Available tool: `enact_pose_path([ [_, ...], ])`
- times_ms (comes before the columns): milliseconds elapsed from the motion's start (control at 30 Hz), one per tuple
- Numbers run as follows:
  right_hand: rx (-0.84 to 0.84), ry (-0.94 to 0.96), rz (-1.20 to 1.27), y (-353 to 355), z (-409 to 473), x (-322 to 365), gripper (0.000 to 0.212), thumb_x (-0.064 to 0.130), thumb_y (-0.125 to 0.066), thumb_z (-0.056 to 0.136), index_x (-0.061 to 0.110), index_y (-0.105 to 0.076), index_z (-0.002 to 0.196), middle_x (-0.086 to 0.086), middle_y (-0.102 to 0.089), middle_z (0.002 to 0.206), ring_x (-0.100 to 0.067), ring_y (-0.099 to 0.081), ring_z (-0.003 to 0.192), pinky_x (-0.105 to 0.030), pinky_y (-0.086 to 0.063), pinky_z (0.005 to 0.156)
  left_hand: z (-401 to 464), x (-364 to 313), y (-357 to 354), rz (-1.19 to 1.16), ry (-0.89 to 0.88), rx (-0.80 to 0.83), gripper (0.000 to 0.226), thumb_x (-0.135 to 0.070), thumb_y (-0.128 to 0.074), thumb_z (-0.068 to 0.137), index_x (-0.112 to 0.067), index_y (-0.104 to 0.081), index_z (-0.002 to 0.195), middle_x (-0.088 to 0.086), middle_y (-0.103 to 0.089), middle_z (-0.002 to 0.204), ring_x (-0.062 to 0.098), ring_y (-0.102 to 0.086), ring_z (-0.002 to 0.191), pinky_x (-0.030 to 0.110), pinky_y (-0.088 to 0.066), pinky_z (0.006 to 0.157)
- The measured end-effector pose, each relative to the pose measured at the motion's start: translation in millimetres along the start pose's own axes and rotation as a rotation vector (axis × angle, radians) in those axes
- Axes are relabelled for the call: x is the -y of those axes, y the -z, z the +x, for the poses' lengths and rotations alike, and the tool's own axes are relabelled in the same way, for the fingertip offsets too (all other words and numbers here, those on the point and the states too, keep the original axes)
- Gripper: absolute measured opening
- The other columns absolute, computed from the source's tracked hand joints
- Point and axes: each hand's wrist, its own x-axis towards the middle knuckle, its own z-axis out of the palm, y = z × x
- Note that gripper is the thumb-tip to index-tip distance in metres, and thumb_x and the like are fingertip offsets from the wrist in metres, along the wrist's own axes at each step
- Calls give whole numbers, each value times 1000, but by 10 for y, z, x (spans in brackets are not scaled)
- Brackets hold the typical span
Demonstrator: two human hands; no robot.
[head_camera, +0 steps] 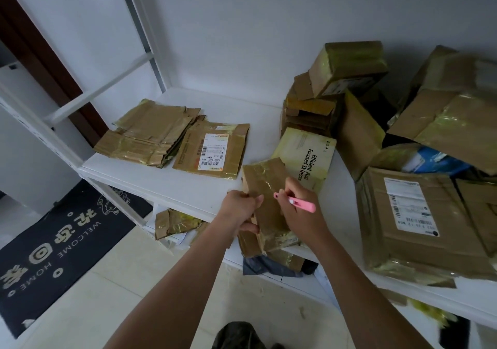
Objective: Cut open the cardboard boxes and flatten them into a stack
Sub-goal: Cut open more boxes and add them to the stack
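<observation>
left hand (240, 205) grips the taped cardboard box (266, 203) at the white shelf's (188, 187) front edge, fingers curled round its left side. right hand (300, 208) pinches a pink cutter (298, 202) over it. flattened stack (150, 136) sits far left; one open box (419, 219) on the right shows blue packaging (430, 160) inside.

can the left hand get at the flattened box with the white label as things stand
Probably not right away: the left hand grips the taped box being cut. The flattened box with the white label lies uncovered on the white shelf, the way there free.
</observation>
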Motion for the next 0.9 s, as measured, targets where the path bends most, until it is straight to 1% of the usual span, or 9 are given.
enact_pose_path([
  [200,-9,41,145,200,-503,77,29,6,-51,99,5,-42,71,-15,-43,53,-20,-40,42,-21,-33,41,-31,-30,-9,41,0,-23,42,-25,-68,92,0,-56,123,17,-64,114,35,-73,73,43,-62,67],
  [333,-67,43,209,237,-860,63,23,6,-50,96,-4,-48,76,-17,-51,55,-32,-48,42,-40,-43,38,-47,-55,-21,62,9,-51,44,-25,-68,92,-2,-48,125,16,-61,111,36,-73,70,44,-62,68],
  [400,-92,34,211,253,-954,58,19,4,-50,96,-2,-50,77,-11,-53,55,-24,-50,42,-36,-44,38,-44,-65,-11,93,-16,-72,54,-26,-70,91,-7,-39,131,17,-58,117,35,-73,69,42,-62,62],
  [467,-191,5,271,287,-1009,68,21,9,-50,97,6,-50,76,-8,-55,56,-12,-52,44,-24,-44,42,10,-81,15,176,-116,-78,82,-22,-74,87,-15,-20,148,18,-51,133,38,-70,90,40,-61,60],
  [533,-354,-27,373,329,-1036,69,24,14,-51,100,10,-48,76,-7,-59,60,-8,-56,49,-19,-46,51,107,-162,63,394,-294,-58,113,-17,-80,80,-25,4,156,15,-27,156,40,-41,136,48,-51,97],
  [567,-422,-40,402,341,-1052,63,22,15,-51,99,11,-47,78,-7,-62,63,-11,-60,55,-19,-49,58,138,-221,86,521,-379,-36,120,-17,-82,78,-30,7,156,9,-7,164,35,-17,148,52,-34,113],
  [633,-509,-88,439,318,-1076,47,20,17,-48,101,10,-47,82,-8,-68,72,-17,-68,71,-26,-54,77,218,-311,144,744,-453,48,115,-26,-82,78,-38,1,156,-6,16,164,29,11,151,60,-10,119],
  [767,-539,-211,509,103,-1112,65,17,23,-49,95,8,-45,89,-5,-71,87,-21,-72,88,-48,-59,81,324,-285,262,835,-452,157,101,-50,-80,74,-46,-17,153,-11,-4,161,26,-6,150,56,-10,120],
  [900,-597,-128,447,21,-1013,120,30,42,-47,98,14,-44,89,10,-69,83,-8,-69,74,-30,-59,66,255,-206,242,825,-457,46,109,-65,-80,62,-49,-20,150,1,-19,135,34,-22,135,49,-30,115],
])
